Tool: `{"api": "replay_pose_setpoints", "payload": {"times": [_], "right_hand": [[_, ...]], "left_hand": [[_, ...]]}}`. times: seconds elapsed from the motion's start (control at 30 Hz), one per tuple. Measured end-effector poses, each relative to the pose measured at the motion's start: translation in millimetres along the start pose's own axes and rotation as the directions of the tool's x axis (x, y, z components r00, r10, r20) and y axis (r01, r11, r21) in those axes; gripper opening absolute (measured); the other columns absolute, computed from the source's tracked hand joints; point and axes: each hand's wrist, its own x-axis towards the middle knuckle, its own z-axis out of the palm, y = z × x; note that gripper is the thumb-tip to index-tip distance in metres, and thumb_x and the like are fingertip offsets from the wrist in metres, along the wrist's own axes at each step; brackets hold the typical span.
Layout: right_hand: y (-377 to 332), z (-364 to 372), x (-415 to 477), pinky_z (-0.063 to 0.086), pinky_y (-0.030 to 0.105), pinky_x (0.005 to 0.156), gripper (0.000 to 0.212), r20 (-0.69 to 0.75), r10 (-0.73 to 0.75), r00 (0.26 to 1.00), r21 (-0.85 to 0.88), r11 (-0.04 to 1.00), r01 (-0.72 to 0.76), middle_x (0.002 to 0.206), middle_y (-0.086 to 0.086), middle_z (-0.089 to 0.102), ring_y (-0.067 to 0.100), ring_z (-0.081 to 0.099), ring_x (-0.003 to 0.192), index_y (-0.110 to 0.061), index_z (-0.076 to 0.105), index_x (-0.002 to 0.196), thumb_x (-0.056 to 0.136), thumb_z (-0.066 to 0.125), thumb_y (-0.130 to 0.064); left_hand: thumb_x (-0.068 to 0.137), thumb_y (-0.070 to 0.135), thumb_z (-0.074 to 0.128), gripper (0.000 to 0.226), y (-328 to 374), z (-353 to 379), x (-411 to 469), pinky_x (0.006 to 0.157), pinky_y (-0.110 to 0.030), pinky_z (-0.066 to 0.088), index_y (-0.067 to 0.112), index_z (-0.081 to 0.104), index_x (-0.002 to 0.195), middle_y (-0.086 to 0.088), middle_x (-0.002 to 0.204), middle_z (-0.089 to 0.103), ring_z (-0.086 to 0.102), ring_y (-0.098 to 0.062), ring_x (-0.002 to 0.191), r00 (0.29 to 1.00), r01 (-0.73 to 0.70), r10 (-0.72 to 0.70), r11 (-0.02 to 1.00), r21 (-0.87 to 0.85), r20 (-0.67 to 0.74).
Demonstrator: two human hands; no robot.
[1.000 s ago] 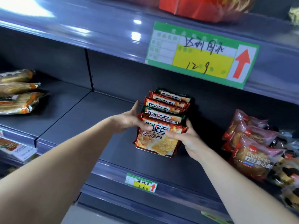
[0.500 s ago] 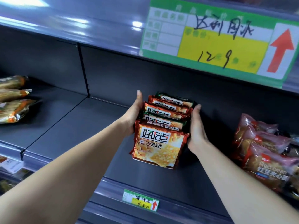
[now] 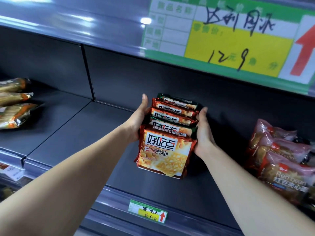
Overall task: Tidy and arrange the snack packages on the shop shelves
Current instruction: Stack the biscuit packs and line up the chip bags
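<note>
A row of several orange-red and green cracker packs stands on the grey middle shelf, one behind another, the front pack facing me. My left hand lies flat against the row's left side with the thumb pointing up. My right hand presses the right side with straight fingers. The row is squeezed between both palms. The fingertips on the far side of each hand are hidden by the packs.
Pink red-bean bread bags are piled at the right. Golden snack bags lie at the far left. A large price label hangs on the shelf above, and a small price tag sits on the shelf's front rail.
My hands left the front pack and moved to the two sides of the row. The view has come closer to the shelf.
</note>
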Motion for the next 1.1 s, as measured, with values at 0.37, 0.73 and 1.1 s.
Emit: {"api": "replay_pose_setpoints", "payload": {"times": [0.37, 0.73, 1.1], "right_hand": [[17, 4, -32, 0.054, 0.044, 0.078, 0.062, -0.030, 0.114, 0.993, 0.156, 0.982, -0.108, 0.089, 0.009, 0.076, 0.028, 0.073, 0.080, -0.019, 0.070, 0.095, 0.085, 0.038, -0.071], [21, 11, -30, 0.055, 0.044, 0.085, 0.068, -0.129, 0.075, 0.989, -0.071, 0.994, -0.085, 0.093, 0.006, 0.076, 0.026, 0.073, 0.086, -0.023, 0.068, 0.109, 0.083, 0.036, -0.077], [-6, -5, -85, 0.037, 0.024, 0.090, 0.047, -0.138, -0.187, 0.973, -0.690, 0.723, 0.041, 0.134, 0.003, 0.056, 0.019, 0.052, 0.122, -0.013, 0.055, 0.129, 0.093, 0.054, -0.044]], "left_hand": [[0.085, 0.076, 0.021, 0.079, -10, 9, -28, 0.076, -0.038, 0.057, 0.017, 0.067, 0.110, -0.012, 0.108, 0.072, 0.070, -0.028, 0.096, 0.998, 0.067, -0.066, 0.998, -0.023, 0.007], [0.086, 0.074, 0.034, 0.072, -24, 7, -23, 0.067, -0.033, 0.058, 0.018, 0.064, 0.118, -0.010, 0.098, 0.075, 0.073, -0.026, 0.088, 0.990, -0.008, 0.015, 0.999, 0.051, -0.137], [0.093, 0.049, 0.053, 0.073, -5, 18, -87, 0.088, -0.023, 0.036, 0.008, 0.029, 0.149, -0.007, 0.146, 0.045, 0.050, -0.020, 0.125, 0.899, 0.018, 0.173, 0.904, 0.427, -0.403]]}}
